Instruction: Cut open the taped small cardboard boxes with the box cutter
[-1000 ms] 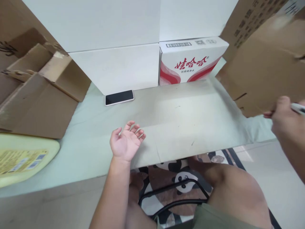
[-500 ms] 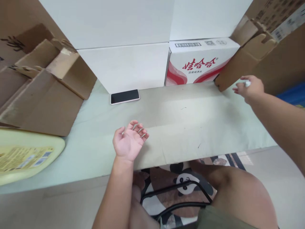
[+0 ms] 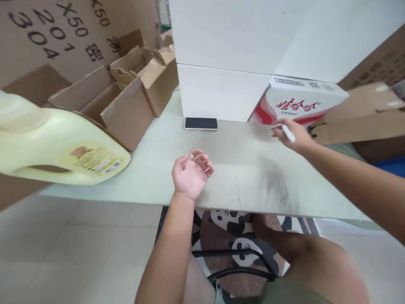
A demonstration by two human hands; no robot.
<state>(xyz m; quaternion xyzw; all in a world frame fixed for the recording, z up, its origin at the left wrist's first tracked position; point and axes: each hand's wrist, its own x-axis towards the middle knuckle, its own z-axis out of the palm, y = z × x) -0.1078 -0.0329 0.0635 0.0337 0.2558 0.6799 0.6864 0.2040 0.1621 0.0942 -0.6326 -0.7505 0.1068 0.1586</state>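
Note:
My left hand (image 3: pixel 191 176) rests palm up on the pale tabletop (image 3: pixel 158 169), fingers loosely curled and holding nothing. My right hand (image 3: pixel 292 136) reaches over the table's right side and grips a white marker pen (image 3: pixel 288 133). It hovers just in front of a white carton with red printing (image 3: pixel 300 103). A black phone (image 3: pixel 201 123) lies flat on the table between the two hands, farther back, against a white box.
Stacked white boxes (image 3: pixel 234 55) stand behind the phone. Open brown cardboard boxes (image 3: pixel 133 97) fill the left back. A large pale yellow jug (image 3: pixel 60 145) lies on its side at the left edge. More cardboard (image 3: pixel 363 122) lies at the right. My knees and a panda-print mat show below the table.
My right hand came in from the far right to just in front of the red-printed carton, still gripping the pen. The view swung left, showing more of the yellow jug. My left hand stayed put.

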